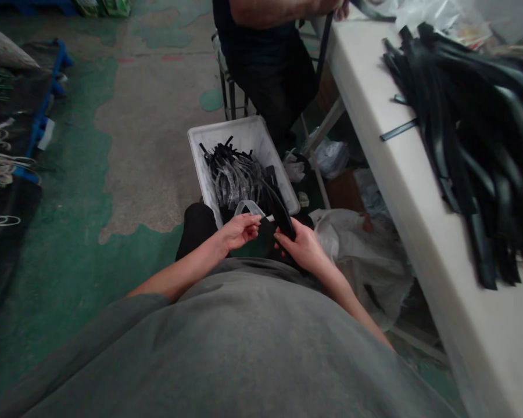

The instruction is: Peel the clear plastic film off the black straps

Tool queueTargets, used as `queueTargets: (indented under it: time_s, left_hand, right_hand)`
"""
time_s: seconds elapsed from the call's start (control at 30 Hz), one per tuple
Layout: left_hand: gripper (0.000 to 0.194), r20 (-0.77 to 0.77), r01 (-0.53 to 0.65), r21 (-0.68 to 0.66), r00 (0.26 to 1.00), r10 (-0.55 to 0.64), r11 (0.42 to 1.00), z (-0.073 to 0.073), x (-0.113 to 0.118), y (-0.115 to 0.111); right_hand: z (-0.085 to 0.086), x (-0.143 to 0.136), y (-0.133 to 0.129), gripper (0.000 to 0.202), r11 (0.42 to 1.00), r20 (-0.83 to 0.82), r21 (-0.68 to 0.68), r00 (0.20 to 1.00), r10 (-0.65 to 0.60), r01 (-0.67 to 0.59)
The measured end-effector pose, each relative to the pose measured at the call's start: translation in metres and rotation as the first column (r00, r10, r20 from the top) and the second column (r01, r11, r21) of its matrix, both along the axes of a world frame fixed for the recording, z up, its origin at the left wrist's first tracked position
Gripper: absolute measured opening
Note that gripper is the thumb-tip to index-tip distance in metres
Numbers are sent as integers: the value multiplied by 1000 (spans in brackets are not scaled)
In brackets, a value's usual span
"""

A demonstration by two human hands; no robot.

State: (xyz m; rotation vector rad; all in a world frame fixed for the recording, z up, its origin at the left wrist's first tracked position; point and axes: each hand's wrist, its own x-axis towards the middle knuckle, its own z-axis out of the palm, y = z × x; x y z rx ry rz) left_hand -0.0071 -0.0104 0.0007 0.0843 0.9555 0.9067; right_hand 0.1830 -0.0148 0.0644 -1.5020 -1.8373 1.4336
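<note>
My right hand [304, 245] is wrapped round a flat black strip [278, 204] that rises from my lap over the crate's near edge. To its left, my left hand [240, 231] is closed in a pinch on a translucent plastic strip [249, 206], which curves up in a small loop. Its far end lies close to the black strip, and whether they are joined I cannot make out. Just beyond both hands stands a white plastic crate [194, 148]. Inside it lies a heap of black strips [230, 174], several with a shiny clear wrapping.
On the right, a long white table [401, 191] bears a large pile of black strips [475, 128]. A seated co-worker [265, 64] is beyond the crate. White sacking [361, 249] lies under the table. Blue pallets [39, 125] with cords stand at left.
</note>
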Motion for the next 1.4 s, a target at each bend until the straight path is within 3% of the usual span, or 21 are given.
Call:
queueTargets:
  time_s: [0.07,0.13,0.23,0.33,0.4,0.47,0.57,0.63,0.7,0.87,1.03,1.1,1.2,1.3,1.4]
  left_hand:
    - [11,22,67,22,997,-68,998,0,11,-6]
    - [12,20,61,21,998,-61,998,2,13,-7]
    - [15,55,8,-8,998,-8,1000,8,0,-2]
    - [14,127,7,-45,992,-1,999,14,-14,5]
    - [13,134,21,-51,991,-14,998,14,-17,7]
    - [14,119,51,-30,992,-47,998,12,-13,6]
    - [16,102,95,14,990,-96,995,5,-4,0]
    - [13,93,102,35,990,-104,994,2,1,-4]
    - [11,108,107,52,988,-112,993,3,5,-7]
    - [12,141,139,177,976,-165,974,13,13,-8]
    - [27,186,173,277,955,-229,945,14,25,-14]
    - [24,264,110,204,951,-162,973,7,26,-6]
    - [35,222,-116,-21,968,118,993,-8,11,27]
    - [39,15,-402,-95,914,405,911,-19,-24,75]
    - [28,-92,-575,-3,815,572,818,-15,-60,111]
  right_hand:
    - [-8,-6,8,13,999,-48,11,998,-31,32]
    - [-14,-4,15,20,998,-157,-57,987,-40,31]
    - [-21,12,16,28,990,-324,-136,943,-72,29]
    - [-25,27,9,25,987,-355,-83,921,-160,139]
    - [-25,27,4,26,989,-332,20,934,-133,148]
    - [-21,20,1,26,976,-312,210,950,9,59]
    - [-13,5,2,21,876,-254,477,944,212,-69]
    - [-11,-3,6,15,842,-207,535,955,210,-69]
    - [-14,-8,10,7,845,-184,534,974,136,-17]
    - [-24,-7,16,17,920,-146,390,989,27,32]
    - [-12,9,13,22,929,-152,308,975,-164,204]
    - [-4,20,5,26,959,-201,177,962,-186,222]
    - [4,43,-14,33,983,-200,0,963,-180,184]
    - [5,64,-34,38,984,-96,-91,982,-164,156]
    - [-1,75,-46,44,980,-67,-164,990,-125,113]
